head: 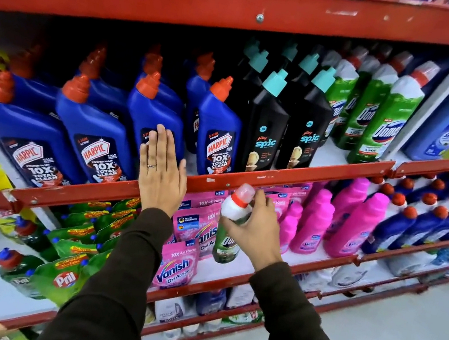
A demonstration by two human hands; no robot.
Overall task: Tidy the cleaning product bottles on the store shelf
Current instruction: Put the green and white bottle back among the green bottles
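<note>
The left hand (161,173) lies flat, fingers open, against a blue Harpic bottle (155,113) at the shelf's front edge (275,178); the right hand (252,227) grips a green Domex bottle (230,228), not yet shelved among the Domex row (384,121).

This is a shop aisle, the household-cleaning section of a store. Red metal shelving (289,177) runs in several tiers, each with a raised front lip, and every tier is packed with many copies of the same product, faced outward in rows. Blue Harpic bottles (97,132) with orange-red caps stand beside black Spic bottles (267,135) with teal caps and green Domex bottles (383,127). The tier below holds pink Vanish pouches (177,265), pink Vanish bottles (356,223) and green Pril refill pouches (59,279). A pale tiled floor (398,329) runs along the foot of the shelving.
</note>
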